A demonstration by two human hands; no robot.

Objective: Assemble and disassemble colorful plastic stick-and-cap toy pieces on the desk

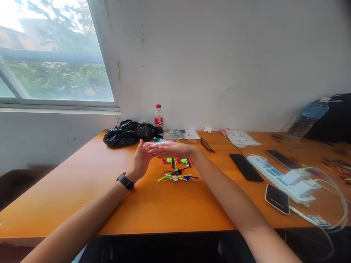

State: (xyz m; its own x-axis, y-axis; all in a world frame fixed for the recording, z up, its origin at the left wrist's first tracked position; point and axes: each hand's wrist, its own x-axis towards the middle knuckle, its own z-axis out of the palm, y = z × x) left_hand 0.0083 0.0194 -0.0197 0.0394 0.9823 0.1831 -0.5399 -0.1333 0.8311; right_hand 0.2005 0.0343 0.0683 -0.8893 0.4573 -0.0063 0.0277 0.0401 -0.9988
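My left hand (140, 160), with a black watch (125, 181) on its wrist, is raised over the table with the thumb up. My right hand (178, 149) reaches across to meet it, its fingers stretched to the left. Shiny clear plastic, which looks like a thin bag (164, 143), is between and over the fingers of both hands; its full shape is hidden. Below the hands lie colourful plastic sticks with arrow-like ends (178, 177) and several small round pieces. Behind them, a row of red and green round pieces (168, 160) is partly covered by my right hand.
A black plastic bag (128, 133) and a cola bottle (158, 118) stand at the back. Glasses (207, 145), a dark phone (246, 167), a white power strip (276, 179) with cables and a white-edged device (276, 199) lie to the right. A large water bottle (308, 117) leans farther right.
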